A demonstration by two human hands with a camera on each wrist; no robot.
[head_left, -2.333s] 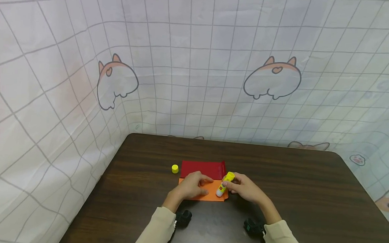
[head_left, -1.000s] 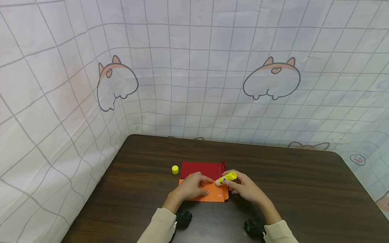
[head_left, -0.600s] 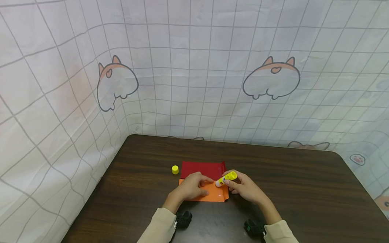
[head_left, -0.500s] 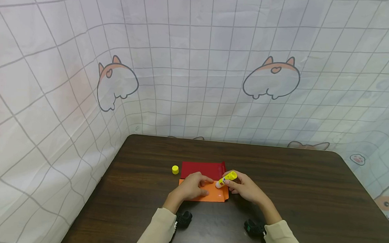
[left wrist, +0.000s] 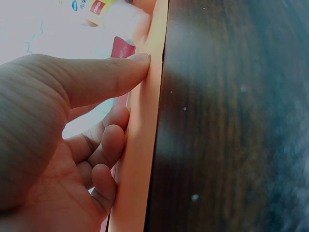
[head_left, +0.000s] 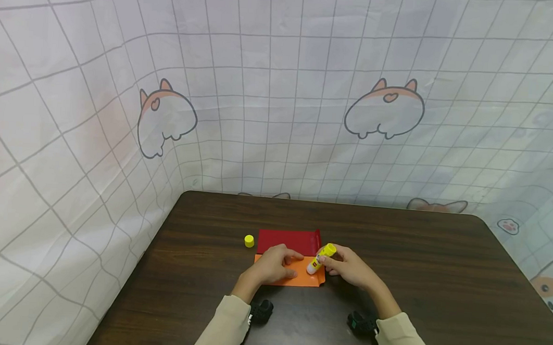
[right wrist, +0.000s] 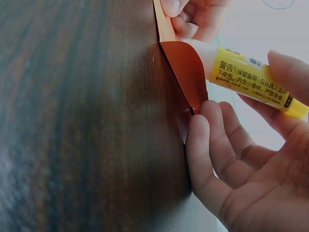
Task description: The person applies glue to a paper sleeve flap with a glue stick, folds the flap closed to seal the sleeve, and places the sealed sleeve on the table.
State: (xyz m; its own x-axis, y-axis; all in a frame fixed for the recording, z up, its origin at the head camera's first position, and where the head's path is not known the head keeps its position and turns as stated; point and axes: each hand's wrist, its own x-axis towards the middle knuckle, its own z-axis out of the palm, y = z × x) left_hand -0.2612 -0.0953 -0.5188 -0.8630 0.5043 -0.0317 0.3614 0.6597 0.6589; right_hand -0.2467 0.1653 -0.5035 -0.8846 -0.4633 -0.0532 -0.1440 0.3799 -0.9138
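The right hand (head_left: 346,267) has tipped the glue stick (head_left: 315,260) steeper, its tip pressed on the orange paper (head_left: 299,278); the left hand (head_left: 271,265) stays flat, holding that paper down. Hands hide the paper's middle. A yellow cap (head_left: 249,240) sits left of it.

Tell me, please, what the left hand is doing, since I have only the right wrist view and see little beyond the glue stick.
Observer: The left hand presses flat on the orange paper.
Operator: Is any other paper there?
Observer: Yes, a red sheet lies just beyond the orange one, their edges meeting.
Operator: And where is the glue stick's cap?
Observer: A small yellow cap stands on the table, left of the red sheet, apart from both hands.
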